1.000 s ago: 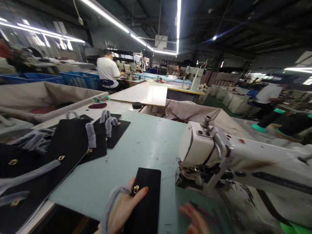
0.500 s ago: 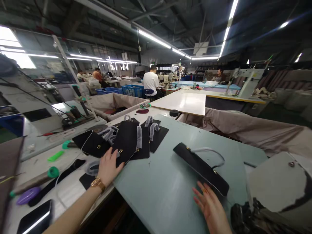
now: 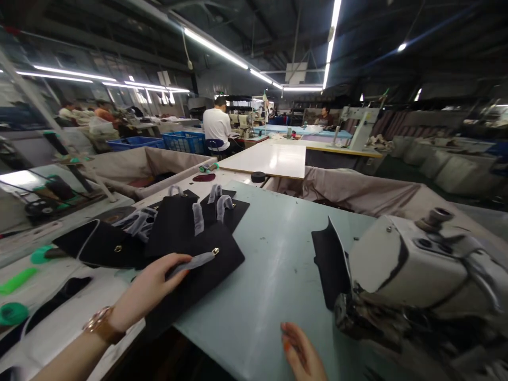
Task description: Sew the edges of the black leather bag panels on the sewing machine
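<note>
1. At a pale green bench (image 3: 257, 296), the left hand (image 3: 148, 286) pinches a wrapped handle (image 3: 203, 259), fingers narrowed around it, thumb on the near side.

2. The handle runs away from those fingers on a slant, forward and to the right, ending at a gold fitting (image 3: 215, 251) on a black panel (image 3: 222, 264). The panel lies along much the same slant at the bench's left side, its far right corner pointing over the green top.

3. The left hand is plainly the nearer. The right hand (image 3: 304, 354), fingers loosely curled and apart from the thumb, holds nothing visible; bare bench separates it from the panel.

4. Beyond the right hand, a bent black piece (image 3: 331, 272) stands tilted just beside a sewing machine (image 3: 384, 254), whose pale, glossy casing shows a dark patch.

5. The panel looks smooth, matte and leather-like, with a rounded corner; the handle's covering is crinkled, cloudy film. Behind the left hand, more black pieces (image 3: 170, 225) overlap flat, several with looped, film-covered handles.
</note>
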`<state>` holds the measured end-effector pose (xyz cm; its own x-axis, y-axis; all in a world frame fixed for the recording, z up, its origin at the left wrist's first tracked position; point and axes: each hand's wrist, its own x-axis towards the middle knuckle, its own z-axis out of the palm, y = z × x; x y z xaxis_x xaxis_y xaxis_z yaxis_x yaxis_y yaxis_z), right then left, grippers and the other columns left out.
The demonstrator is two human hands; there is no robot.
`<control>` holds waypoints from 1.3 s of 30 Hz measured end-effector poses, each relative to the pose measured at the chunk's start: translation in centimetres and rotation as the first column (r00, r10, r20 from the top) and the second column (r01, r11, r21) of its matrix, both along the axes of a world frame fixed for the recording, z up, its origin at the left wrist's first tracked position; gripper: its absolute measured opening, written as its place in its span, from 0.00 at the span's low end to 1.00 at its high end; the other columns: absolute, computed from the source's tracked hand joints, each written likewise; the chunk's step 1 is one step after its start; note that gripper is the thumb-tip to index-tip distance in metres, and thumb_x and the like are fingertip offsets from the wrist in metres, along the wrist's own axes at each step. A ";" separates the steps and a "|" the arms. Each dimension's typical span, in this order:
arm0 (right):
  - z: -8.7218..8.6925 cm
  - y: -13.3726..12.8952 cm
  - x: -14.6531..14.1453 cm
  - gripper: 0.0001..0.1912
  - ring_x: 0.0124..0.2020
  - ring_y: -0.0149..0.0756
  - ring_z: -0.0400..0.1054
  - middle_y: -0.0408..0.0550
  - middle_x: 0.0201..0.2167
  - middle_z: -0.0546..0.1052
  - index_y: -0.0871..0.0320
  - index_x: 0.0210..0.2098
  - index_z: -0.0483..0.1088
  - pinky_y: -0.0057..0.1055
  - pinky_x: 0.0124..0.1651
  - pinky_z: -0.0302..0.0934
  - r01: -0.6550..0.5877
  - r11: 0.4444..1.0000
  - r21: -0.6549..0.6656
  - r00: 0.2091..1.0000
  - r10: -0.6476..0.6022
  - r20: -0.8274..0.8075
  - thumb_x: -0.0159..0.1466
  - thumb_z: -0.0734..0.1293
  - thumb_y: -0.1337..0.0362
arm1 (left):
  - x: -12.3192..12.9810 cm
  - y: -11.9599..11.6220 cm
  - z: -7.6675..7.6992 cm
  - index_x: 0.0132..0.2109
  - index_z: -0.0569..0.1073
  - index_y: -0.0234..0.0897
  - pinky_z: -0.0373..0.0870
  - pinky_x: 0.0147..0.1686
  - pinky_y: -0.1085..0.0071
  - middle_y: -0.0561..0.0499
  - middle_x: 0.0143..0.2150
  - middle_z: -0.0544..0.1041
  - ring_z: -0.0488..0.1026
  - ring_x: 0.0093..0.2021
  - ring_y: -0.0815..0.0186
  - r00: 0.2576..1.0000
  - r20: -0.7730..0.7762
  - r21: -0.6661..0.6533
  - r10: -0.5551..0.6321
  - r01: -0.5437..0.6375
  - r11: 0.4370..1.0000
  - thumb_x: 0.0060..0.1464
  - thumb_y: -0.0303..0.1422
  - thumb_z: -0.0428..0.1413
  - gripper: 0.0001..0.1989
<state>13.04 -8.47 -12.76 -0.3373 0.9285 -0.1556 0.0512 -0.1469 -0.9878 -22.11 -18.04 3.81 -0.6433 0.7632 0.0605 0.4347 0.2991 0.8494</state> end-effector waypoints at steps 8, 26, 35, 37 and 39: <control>4.2 -4.2 -2.4 0.40 0.63 0.53 0.60 0.58 0.62 0.67 0.58 0.64 0.63 0.44 0.65 0.55 0.011 1.000 0.006 0.992 -0.010 -0.123 0.61 0.69 0.42 | 13.4 3.6 1.4 0.55 0.77 0.43 0.74 0.51 0.60 0.46 0.47 0.81 0.76 0.50 0.48 0.769 0.605 -0.050 -0.206 0.295 0.954 0.41 0.48 0.67 0.33; 10.7 -2.3 0.6 0.24 0.47 0.44 0.74 0.49 0.46 0.79 0.57 0.55 0.72 0.39 0.52 0.67 -0.212 0.908 -0.361 0.840 -0.019 -0.542 0.60 0.71 0.61 | 24.3 -0.1 -7.6 0.45 0.79 0.33 0.73 0.54 0.51 0.37 0.45 0.83 0.77 0.51 0.41 0.386 0.923 -0.064 -0.001 0.156 0.986 0.38 0.49 0.69 0.30; 13.5 -2.2 5.0 0.22 0.43 0.42 0.75 0.55 0.45 0.79 0.59 0.52 0.74 0.32 0.39 0.68 -0.144 0.976 -0.164 0.942 0.084 -0.326 0.65 0.68 0.52 | 22.7 3.1 -4.2 0.41 0.78 0.36 0.76 0.27 0.76 0.49 0.36 0.84 0.81 0.31 0.63 0.211 0.973 -0.082 0.093 -0.061 0.995 0.42 0.30 0.70 0.17; 13.4 -2.2 6.0 0.21 0.39 0.40 0.75 0.57 0.42 0.80 0.60 0.48 0.75 0.29 0.34 0.67 -0.101 0.986 -0.132 0.952 0.057 -0.302 0.67 0.65 0.50 | 22.3 3.7 -3.5 0.39 0.78 0.36 0.74 0.24 0.77 0.50 0.33 0.84 0.80 0.28 0.65 0.196 0.973 -0.105 0.121 -0.089 0.990 0.45 0.27 0.68 0.12; 13.3 -2.3 6.5 0.20 0.37 0.38 0.74 0.56 0.40 0.80 0.60 0.45 0.76 0.27 0.33 0.65 -0.083 0.993 -0.090 0.956 0.053 -0.290 0.68 0.64 0.50 | 22.1 3.9 -3.2 0.39 0.78 0.36 0.74 0.24 0.77 0.50 0.33 0.83 0.79 0.27 0.66 0.179 0.974 -0.123 0.138 -0.096 0.988 0.48 0.25 0.66 0.10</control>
